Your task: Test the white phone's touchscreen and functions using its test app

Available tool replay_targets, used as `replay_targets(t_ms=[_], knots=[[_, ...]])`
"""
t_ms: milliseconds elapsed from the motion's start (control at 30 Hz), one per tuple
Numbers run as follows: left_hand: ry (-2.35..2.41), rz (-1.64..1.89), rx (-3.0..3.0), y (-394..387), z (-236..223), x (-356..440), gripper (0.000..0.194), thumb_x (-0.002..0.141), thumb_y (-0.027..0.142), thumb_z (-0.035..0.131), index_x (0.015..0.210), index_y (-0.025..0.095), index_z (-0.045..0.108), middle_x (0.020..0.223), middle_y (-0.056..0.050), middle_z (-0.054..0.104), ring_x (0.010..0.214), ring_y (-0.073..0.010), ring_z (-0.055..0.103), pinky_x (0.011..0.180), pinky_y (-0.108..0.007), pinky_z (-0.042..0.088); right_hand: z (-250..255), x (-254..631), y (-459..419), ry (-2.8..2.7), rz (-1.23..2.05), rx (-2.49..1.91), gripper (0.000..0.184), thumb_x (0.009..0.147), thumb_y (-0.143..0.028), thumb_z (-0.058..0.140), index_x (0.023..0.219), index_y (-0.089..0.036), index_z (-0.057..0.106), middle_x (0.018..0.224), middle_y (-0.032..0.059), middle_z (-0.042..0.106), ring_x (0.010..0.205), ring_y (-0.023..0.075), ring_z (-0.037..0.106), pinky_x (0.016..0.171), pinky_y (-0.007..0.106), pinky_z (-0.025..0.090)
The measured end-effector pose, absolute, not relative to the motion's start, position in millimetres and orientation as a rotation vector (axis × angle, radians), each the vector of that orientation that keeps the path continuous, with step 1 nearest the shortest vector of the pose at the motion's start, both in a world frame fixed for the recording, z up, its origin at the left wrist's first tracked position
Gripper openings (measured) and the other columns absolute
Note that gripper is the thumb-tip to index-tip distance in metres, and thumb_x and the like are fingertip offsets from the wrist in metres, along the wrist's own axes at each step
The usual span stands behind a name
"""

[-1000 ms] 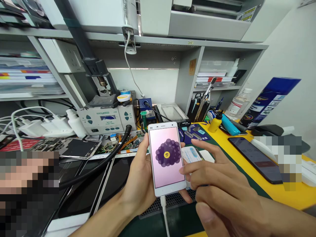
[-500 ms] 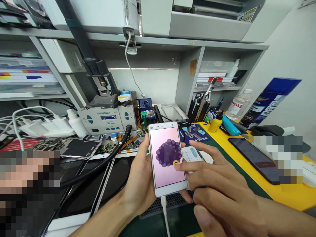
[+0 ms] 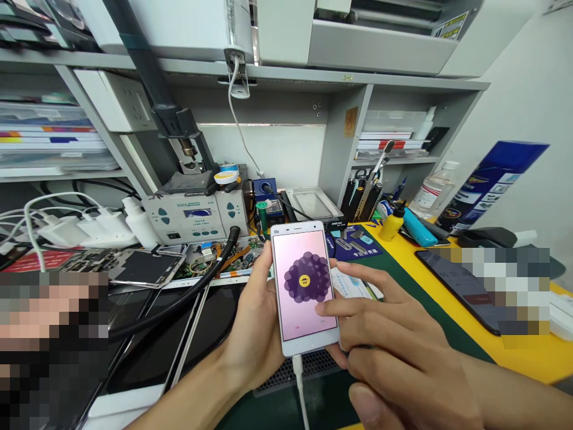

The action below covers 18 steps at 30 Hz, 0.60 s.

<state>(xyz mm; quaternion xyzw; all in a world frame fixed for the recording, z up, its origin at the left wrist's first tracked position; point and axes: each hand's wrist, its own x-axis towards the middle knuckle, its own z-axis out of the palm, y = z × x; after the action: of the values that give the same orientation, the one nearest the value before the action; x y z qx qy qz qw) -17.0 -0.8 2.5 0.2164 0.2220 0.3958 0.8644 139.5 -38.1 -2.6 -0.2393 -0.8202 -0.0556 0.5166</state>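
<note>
My left hand (image 3: 255, 328) is wrapped round a white smartphone (image 3: 304, 343), holding it upright with its lit screen towards me. On the pink screen is a dark purple cluster of circles with a yellow round icon inside it. A white cable (image 3: 299, 382) is plugged into the phone's bottom edge. My right hand (image 3: 398, 346) comes in from the right with its fingers apart and nothing in them. One fingertip is at the lower right of the screen; whether it touches the glass I cannot tell. Partly hidden behind that hand lies a pale blue and white card (image 3: 351, 283).
A grey soldering-type station (image 3: 192, 215) stands at the back left, with a thick black hose (image 3: 197, 292) crossing the bench. Circuit boards (image 3: 242, 254) lie behind my left hand. At the right are a dark phone (image 3: 456, 289), a yellow bottle (image 3: 391, 224) and a blue can (image 3: 492, 182).
The yellow icon went to the lower right under my fingertip and is now back at the cluster's left-centre. My right hand shifted slightly left. Small marks have appeared low on the screen.
</note>
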Motion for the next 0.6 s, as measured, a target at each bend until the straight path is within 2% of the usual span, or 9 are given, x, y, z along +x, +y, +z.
replay_targets(t_ms=[233, 433, 600], knots=[[0.529, 0.838, 0.420, -0.9, 4.1, -16.0, 0.067, 0.087, 0.066, 0.047, 0.127, 0.014, 0.064, 0.105, -0.012, 0.073, 0.095, -0.0292, 0.067, 0.088, -0.039, 0.048, -7.0, 136.1, -35.5, -1.944, -0.134, -0.582, 0.021, 0.081, -0.013, 0.049, 0.063, -0.017, 0.059, 0.060, -0.0011, 0.060, 0.079, 0.0172, 0.072, 0.105, 0.049, 0.050], [0.542, 0.840, 0.437, -0.2, 3.8, -16.7, 0.075, 0.081, 0.072, 0.051, 0.130, 0.015, 0.062, 0.106, -0.013, 0.073, 0.095, -0.0296, 0.067, 0.087, -0.040, 0.048, -5.8, 140.7, -41.5, -1.966, -0.118, -0.594, 0.026, 0.084, -0.017, 0.049, 0.060, -0.017, 0.059, 0.060, -0.0011, 0.062, 0.072, 0.0143, 0.071, 0.103, 0.046, 0.052], [0.551, 0.842, 0.434, -0.6, 3.1, -17.3, 0.078, 0.078, 0.073, 0.054, 0.131, 0.016, 0.061, 0.104, -0.012, 0.073, 0.093, -0.0296, 0.067, 0.087, -0.040, 0.048, -9.2, 143.5, -40.3, -2.031, -0.109, -0.547, 0.031, 0.087, -0.019, 0.044, 0.060, -0.017, 0.059, 0.063, 0.0019, 0.064, 0.079, 0.0155, 0.072, 0.106, 0.045, 0.049]])
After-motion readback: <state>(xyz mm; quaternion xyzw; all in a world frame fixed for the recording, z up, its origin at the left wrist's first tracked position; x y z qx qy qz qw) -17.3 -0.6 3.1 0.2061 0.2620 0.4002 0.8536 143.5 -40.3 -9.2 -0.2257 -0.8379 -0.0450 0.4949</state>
